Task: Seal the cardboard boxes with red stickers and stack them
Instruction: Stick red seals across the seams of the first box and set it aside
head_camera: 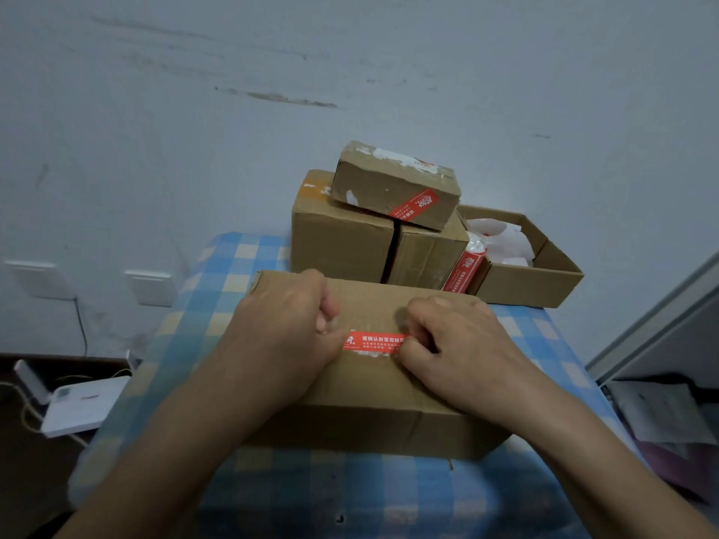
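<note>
Head view: left hand (pixel 288 324), fingers curled, pinches the left end of the sticker (pixel 371 341), which lies flat on top of the box (pixel 369 387) on the checked table (pixel 218 274); right hand (pixel 455 344), fingers also curled, pinches its right end. Behind, a small box (pixel 393 184) sits on a big box (pixel 342 243), an open box (pixel 537 282) just right of it

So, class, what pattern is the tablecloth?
Tablecloth: blue, white and yellow checks; head view.
</note>
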